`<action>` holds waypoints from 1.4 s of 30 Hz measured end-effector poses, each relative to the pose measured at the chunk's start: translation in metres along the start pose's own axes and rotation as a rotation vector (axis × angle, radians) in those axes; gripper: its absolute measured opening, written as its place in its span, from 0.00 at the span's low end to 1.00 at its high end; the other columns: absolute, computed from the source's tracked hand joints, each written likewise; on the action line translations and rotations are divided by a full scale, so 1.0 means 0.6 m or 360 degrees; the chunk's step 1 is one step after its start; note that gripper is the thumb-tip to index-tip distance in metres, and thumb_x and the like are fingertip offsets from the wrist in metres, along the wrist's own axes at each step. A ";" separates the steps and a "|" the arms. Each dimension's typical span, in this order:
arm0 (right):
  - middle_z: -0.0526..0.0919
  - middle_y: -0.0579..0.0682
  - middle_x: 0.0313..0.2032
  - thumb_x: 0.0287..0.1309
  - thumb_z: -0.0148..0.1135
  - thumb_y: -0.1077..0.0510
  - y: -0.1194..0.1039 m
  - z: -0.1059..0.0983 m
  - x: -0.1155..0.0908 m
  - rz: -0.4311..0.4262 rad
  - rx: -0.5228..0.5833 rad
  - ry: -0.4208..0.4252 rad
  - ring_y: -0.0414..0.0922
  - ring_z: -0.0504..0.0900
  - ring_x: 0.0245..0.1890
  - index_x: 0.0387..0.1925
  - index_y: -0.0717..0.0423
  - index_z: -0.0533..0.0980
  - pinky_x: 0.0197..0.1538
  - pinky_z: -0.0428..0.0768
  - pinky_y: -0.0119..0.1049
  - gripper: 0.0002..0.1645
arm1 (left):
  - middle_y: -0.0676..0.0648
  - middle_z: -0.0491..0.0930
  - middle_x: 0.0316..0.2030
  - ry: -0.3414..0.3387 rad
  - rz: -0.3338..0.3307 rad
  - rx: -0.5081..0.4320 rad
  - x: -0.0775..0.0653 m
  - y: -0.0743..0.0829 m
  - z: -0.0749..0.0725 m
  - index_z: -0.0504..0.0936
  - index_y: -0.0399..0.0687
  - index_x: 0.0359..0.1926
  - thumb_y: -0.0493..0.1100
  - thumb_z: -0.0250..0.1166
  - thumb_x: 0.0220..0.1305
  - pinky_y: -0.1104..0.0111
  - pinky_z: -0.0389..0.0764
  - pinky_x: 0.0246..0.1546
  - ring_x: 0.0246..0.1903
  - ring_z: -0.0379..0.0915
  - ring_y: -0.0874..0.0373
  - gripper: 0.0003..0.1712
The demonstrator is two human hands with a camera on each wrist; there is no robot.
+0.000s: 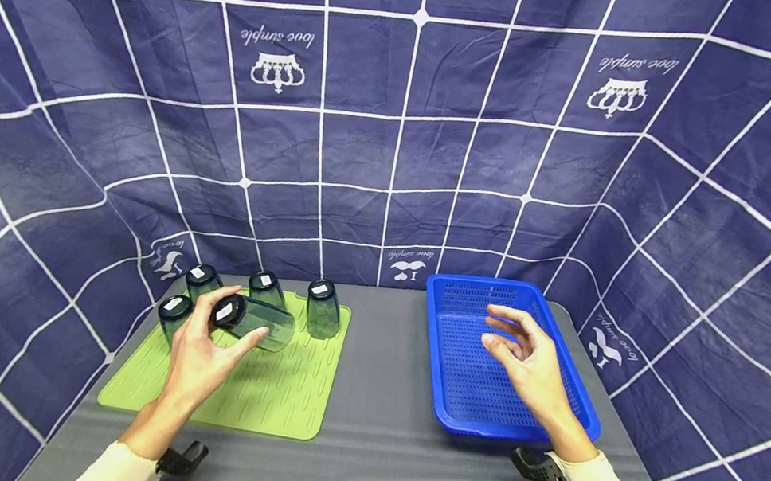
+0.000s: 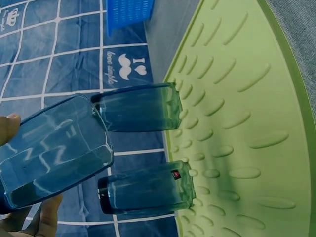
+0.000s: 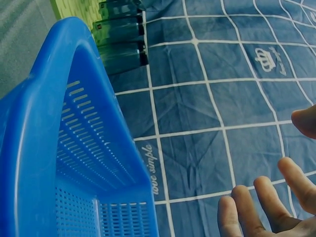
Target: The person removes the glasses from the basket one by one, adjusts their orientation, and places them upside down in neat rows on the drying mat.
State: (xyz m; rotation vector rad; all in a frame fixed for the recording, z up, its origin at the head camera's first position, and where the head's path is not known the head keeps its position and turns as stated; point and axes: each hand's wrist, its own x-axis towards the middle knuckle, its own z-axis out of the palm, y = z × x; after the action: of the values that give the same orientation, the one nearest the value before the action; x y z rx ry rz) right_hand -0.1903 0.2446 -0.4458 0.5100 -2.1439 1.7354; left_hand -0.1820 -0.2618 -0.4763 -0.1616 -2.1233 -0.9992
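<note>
My left hand grips a blue-tinted drinking glass between thumb and fingers, tilted on its side above the mat, its dark base with a white label toward the fingers. In the left wrist view the held glass shows its open rim facing the mat. Several like glasses stand upside down on the green ribbed mat, among them one at the right and one at the left. My right hand hovers over the blue basket, fingers loosely bent and apart, holding nothing.
The mat and the basket both lie on a grey-covered table, with the basket to the right. A dark blue curtain with white grid lines rises behind the table and along both sides.
</note>
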 end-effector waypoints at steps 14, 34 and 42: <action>0.86 0.31 0.68 0.76 0.73 0.70 0.003 -0.015 0.002 0.0005 -0.0106 0.0009 0.29 0.87 0.66 0.74 0.65 0.80 0.66 0.87 0.23 0.29 | 0.39 0.91 0.66 -0.0060 -0.0079 0.0093 0.000 -0.024 0.002 0.84 0.52 0.76 0.39 0.95 0.53 0.58 0.76 0.58 0.65 0.88 0.35 0.49; 0.86 0.58 0.70 0.71 0.81 0.64 0.013 -0.023 0.004 -0.0112 -0.0557 -0.0014 0.19 0.80 0.65 0.72 0.55 0.84 0.67 0.81 0.18 0.31 | 0.31 0.88 0.64 -0.0170 -0.0154 0.0205 -0.003 -0.060 0.007 0.83 0.50 0.75 0.38 0.94 0.54 0.33 0.81 0.60 0.63 0.85 0.27 0.48; 0.86 0.54 0.71 0.70 0.83 0.59 0.023 -0.026 0.004 -0.0168 -0.0805 -0.0064 0.43 0.85 0.69 0.75 0.50 0.83 0.67 0.78 0.20 0.35 | 0.31 0.88 0.66 -0.0229 -0.0167 0.0207 -0.001 -0.073 0.012 0.82 0.50 0.75 0.38 0.93 0.55 0.30 0.80 0.65 0.68 0.82 0.25 0.48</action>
State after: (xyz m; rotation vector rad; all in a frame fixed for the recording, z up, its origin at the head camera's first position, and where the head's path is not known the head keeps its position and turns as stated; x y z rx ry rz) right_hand -0.1982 0.2622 -0.4535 0.5046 -2.4151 1.0737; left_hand -0.2035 -0.2867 -0.5058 -0.0597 -2.3409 -0.9299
